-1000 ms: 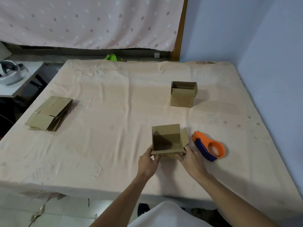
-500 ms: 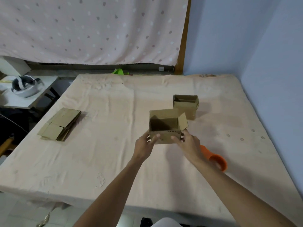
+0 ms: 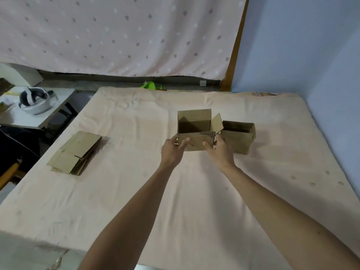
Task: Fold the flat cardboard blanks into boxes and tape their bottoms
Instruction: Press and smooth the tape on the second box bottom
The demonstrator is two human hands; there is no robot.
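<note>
up ahead, both arms reach out over the cloth-covered table [image 3: 136,191] and meet at an open-topped cardboard box [image 3: 194,123], past the middle of the table. the left hand [image 3: 172,151] grips the box's near left corner, thumb laid on the face of the near flap [image 3: 196,142] and the other fingers curled round the edge. the right hand [image 3: 220,151] grips the near right corner the same way, thumb on the flap's face, fingers wrapped behind it. the box stands upright with its far flap and right flap sticking up. whether its bottom rests on the cloth or hangs just above it, i cannot tell. a second box [image 3: 238,141], also open at the top, sits just to its right, and the raised right flap overlaps it in view. well apart at the table's left side lies a stack of flat blanks [image 3: 76,152]. a dotted curtain [image 3: 116,36] hangs behind, a blue wall [image 3: 292,45] stands to the right, a green thing [image 3: 151,85] shows at the far edge, and a headset [image 3: 36,100] rests on a white side table [image 3: 23,117].
</note>
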